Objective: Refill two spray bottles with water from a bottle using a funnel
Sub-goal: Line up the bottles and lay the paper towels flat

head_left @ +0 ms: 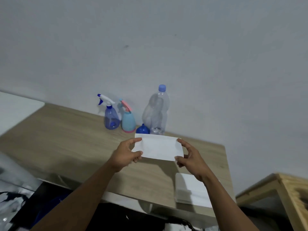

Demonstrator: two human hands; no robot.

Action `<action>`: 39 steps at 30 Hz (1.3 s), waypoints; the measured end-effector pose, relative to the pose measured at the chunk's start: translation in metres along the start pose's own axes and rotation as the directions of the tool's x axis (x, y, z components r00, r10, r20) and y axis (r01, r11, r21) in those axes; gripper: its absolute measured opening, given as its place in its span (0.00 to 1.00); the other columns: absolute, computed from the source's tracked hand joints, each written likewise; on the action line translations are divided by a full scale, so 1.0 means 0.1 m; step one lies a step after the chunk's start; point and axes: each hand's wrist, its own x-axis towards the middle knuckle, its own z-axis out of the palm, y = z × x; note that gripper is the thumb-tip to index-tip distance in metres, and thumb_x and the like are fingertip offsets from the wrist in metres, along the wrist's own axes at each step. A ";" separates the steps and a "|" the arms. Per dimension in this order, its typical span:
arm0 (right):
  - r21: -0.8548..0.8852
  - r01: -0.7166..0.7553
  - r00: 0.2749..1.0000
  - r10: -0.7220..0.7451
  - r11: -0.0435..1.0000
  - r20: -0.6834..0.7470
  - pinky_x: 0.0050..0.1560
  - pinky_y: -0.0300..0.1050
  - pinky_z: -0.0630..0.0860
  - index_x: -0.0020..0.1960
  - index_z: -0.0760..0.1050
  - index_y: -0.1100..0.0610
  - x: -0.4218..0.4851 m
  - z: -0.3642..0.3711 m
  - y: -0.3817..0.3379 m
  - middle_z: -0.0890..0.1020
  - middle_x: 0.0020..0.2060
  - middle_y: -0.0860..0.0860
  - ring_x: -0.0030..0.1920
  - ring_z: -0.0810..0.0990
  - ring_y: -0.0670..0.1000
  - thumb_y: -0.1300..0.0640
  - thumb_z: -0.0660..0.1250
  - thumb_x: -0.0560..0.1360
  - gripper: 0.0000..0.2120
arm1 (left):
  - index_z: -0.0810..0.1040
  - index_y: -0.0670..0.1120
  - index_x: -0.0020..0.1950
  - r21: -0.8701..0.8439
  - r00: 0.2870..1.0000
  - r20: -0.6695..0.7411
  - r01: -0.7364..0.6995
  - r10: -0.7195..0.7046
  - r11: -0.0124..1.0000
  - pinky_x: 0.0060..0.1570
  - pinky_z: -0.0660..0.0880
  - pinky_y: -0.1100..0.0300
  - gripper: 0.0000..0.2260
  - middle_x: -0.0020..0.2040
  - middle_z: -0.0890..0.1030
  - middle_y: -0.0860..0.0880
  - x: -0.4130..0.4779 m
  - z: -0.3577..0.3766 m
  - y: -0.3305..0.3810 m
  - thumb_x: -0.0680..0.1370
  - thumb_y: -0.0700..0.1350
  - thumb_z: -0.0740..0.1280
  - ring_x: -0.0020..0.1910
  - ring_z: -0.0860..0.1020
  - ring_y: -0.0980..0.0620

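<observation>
pale grey wall (166, 39) is seen behind a wooden table (66, 139). four things are lined up at the table's far edge, close to the wall: a blue sprayer (111, 120) on the left, a teal sprayer (128, 121) with a pink trigger touching or just beside it, a blue funnel (142, 130) set mouth down, and a clear bottle (157, 110), upright and capped in blue. the funnel is tucked against the bottle's foot. a white paper (158, 148) is held flat above the table, just in front of the funnel and bottle, so that their bases are partly hidden. its left edge is pinched between thumb and curled fingers of the left hand (125, 154); its right edge is pinched likewise by the right hand (191, 157). a white stack (191, 189) of sheets is laid near the table's near right corner, under the right forearm.
</observation>
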 end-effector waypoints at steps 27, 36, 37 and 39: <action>-0.302 0.233 0.969 -0.195 0.925 0.149 0.62 0.42 0.75 0.64 0.70 0.47 1.86 3.25 -0.23 0.76 0.61 0.40 0.62 0.75 0.39 0.55 0.70 0.73 0.21 | 0.61 0.49 0.78 0.201 0.951 -0.236 0.251 -0.201 0.947 0.45 0.81 0.65 0.34 0.75 0.65 0.52 0.85 -2.75 -1.59 0.76 0.38 0.71 0.47 0.80 0.60; -0.699 0.199 0.975 -0.209 0.687 0.072 0.65 0.50 0.74 0.73 0.68 0.53 2.10 3.65 0.14 0.72 0.70 0.53 0.68 0.72 0.53 0.46 0.58 0.80 0.23 | 0.65 0.48 0.73 0.739 0.925 -0.330 0.128 0.190 0.661 0.65 0.73 0.45 0.27 0.70 0.70 0.45 0.92 -2.75 -1.61 0.77 0.57 0.65 0.68 0.71 0.44; -0.714 0.244 0.966 -0.229 0.656 0.119 0.70 0.53 0.71 0.75 0.66 0.54 2.15 3.72 0.13 0.70 0.72 0.54 0.71 0.69 0.55 0.48 0.57 0.81 0.24 | 0.64 0.47 0.73 0.792 0.939 -0.265 0.082 0.220 0.605 0.69 0.69 0.44 0.27 0.72 0.69 0.45 0.98 -2.72 -1.65 0.78 0.57 0.63 0.71 0.68 0.44; -0.747 0.343 0.937 -0.259 0.569 0.233 0.77 0.56 0.61 0.77 0.62 0.57 2.28 3.83 0.15 0.65 0.76 0.57 0.77 0.62 0.58 0.50 0.56 0.83 0.25 | 0.62 0.44 0.75 0.847 0.962 -0.169 0.030 0.216 0.530 0.74 0.62 0.44 0.27 0.75 0.66 0.42 1.10 -2.68 -1.74 0.79 0.54 0.61 0.75 0.62 0.42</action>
